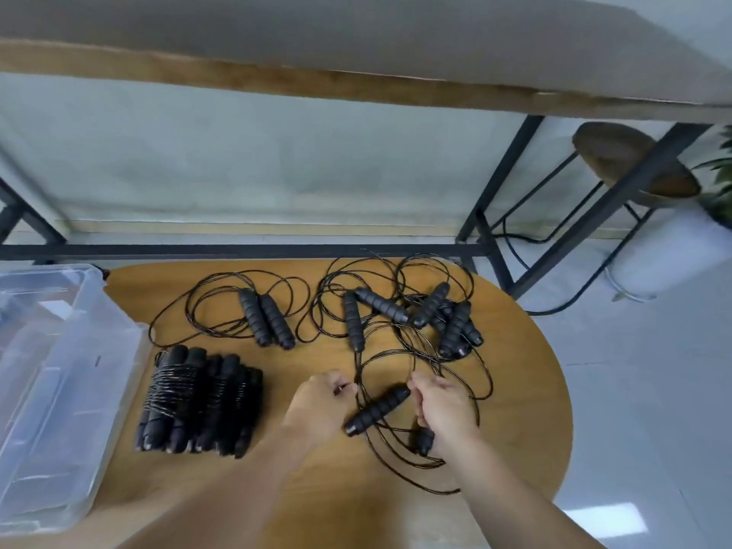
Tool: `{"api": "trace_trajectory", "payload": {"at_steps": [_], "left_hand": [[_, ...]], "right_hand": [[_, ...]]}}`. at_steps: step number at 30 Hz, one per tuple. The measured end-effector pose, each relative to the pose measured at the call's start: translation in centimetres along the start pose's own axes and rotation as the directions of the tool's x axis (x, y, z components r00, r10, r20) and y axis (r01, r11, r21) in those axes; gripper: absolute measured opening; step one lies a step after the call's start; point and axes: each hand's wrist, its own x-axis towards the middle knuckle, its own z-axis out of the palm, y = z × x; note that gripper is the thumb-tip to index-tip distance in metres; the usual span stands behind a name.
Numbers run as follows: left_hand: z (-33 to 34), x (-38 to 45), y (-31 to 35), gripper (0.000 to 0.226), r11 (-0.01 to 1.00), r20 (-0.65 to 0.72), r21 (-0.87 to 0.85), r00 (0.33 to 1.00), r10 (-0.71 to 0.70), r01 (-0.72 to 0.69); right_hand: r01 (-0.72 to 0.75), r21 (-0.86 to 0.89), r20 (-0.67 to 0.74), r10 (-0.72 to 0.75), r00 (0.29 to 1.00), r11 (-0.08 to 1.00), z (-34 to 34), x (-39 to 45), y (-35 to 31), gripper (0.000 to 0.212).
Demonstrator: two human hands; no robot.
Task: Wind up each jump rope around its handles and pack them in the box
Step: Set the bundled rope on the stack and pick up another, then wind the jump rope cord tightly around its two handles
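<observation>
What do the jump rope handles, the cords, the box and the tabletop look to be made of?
Handles: likely foam grip, matte black with ribbed rings. Cords: thin, black, slightly glossy, springy in their loops; possibly coated cable, but too fine to tell. Box: clear plastic, translucent with soft glare. Tabletop: wood or wood-look laminate, warm brown with faint grain and a smooth sheen.
</observation>
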Motion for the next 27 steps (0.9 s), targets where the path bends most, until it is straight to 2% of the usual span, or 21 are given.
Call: {"api": "trace_trajectory", "payload": {"at_steps": [5, 8, 11, 12, 15, 17, 20, 23, 25, 27], "left_hand": [[4.9, 2.1, 1.3, 0.022, 0.977, 0.076, 0.205, 0.994, -0.077, 0.060], [7.1, 3.8, 1.7, 0.022, 0.936, 0.037, 0.340, 0.993, -0.112, 0.093], [9.0, 5.3, 1.5, 0.034, 0.863, 0.017, 0.499, 0.994, -0.107, 0.084], [9.5, 5.7, 1.4, 0.039, 0.837, 0.027, 0.543, 0.995, -0.101, 0.070], [10.8, 6.9, 0.7, 0.053, 0.776, 0.065, 0.629, 0.993, -0.100, 0.037], [11.4, 7.4, 0.2, 0.056, 0.745, 0.076, 0.666, 0.992, -0.104, 0.028], [11.8, 8.1, -0.3, 0.052, 0.759, 0.070, 0.649, 0.989, -0.128, 0.052], [11.6, 8.0, -0.6, 0.044, 0.825, 0.076, 0.557, 0.983, -0.165, 0.095], [11.3, 7.5, -0.8, 0.035, 0.889, 0.104, 0.424, 0.965, -0.240, 0.175], [10.9, 6.7, -1.1, 0.029, 0.952, 0.157, 0.127, 0.942, -0.296, 0.278]], "right_hand": [[-0.107, 0.009, 0.021, 0.107, 0.994, 0.994, -4.7, 4.1, 2.3, 0.022], [-0.142, -0.021, 0.041, 0.143, 0.989, 0.990, -5.6, 6.6, 3.6, 0.022], [-0.160, -0.066, 0.052, 0.163, 0.985, 0.985, -5.7, 9.4, 5.0, 0.020], [-0.153, -0.101, 0.051, 0.159, 0.986, 0.983, -5.5, 10.3, 5.5, 0.019], [-0.098, -0.371, 0.044, 0.123, 0.991, 0.923, -4.8, 12.5, 6.7, 0.026], [-0.075, -0.519, 0.023, 0.101, 0.995, 0.852, -4.1, 13.4, 7.3, 0.051], [-0.063, -0.636, -0.031, 0.057, 0.998, 0.769, -3.5, 14.0, 7.8, 0.062], [-0.095, -0.580, -0.058, 0.075, 0.996, 0.809, -3.6, 14.1, 8.1, 0.057], [-0.115, -0.552, -0.019, 0.125, 0.992, 0.826, -3.6, 13.3, 7.7, 0.053], [-0.139, -0.426, 0.068, 0.185, 0.980, 0.894, -3.4, 12.0, 7.2, 0.038]]}}
